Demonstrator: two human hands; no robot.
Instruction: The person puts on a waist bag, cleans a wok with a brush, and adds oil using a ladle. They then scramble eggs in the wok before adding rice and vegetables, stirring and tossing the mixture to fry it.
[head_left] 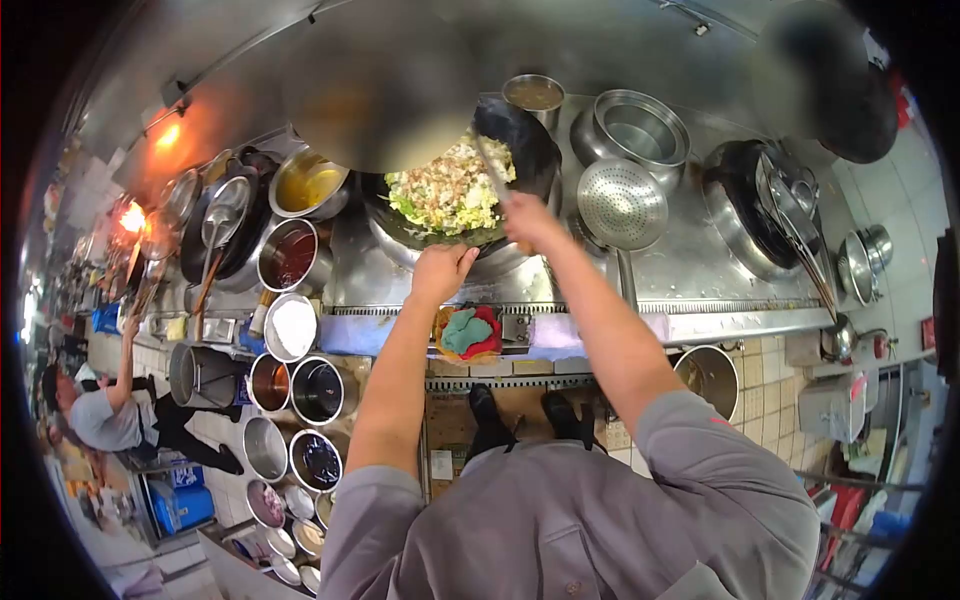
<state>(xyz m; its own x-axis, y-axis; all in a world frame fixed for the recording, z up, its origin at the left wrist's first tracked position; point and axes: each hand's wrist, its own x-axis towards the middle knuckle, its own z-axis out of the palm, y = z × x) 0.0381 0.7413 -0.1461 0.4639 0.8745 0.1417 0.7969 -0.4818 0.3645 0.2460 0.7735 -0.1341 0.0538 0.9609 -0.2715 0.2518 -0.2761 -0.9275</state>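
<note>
A black wok (530, 150) sits tilted on the steel stove, filled with a mix of green, white and pinkish chopped food (450, 190). My left hand (440, 272) grips the wok's near rim or handle. My right hand (528, 220) is closed on the handle of a ladle (492, 170) whose end reaches into the food. Both arms are bare below grey sleeves.
A perforated strainer (622, 205) lies right of the wok, a second dark wok (755, 205) with utensils farther right. Several steel bowls of sauces and seasonings (290, 255) crowd the left. A folded cloth (468, 332) rests on the stove edge. Another person (110, 410) stands at far left.
</note>
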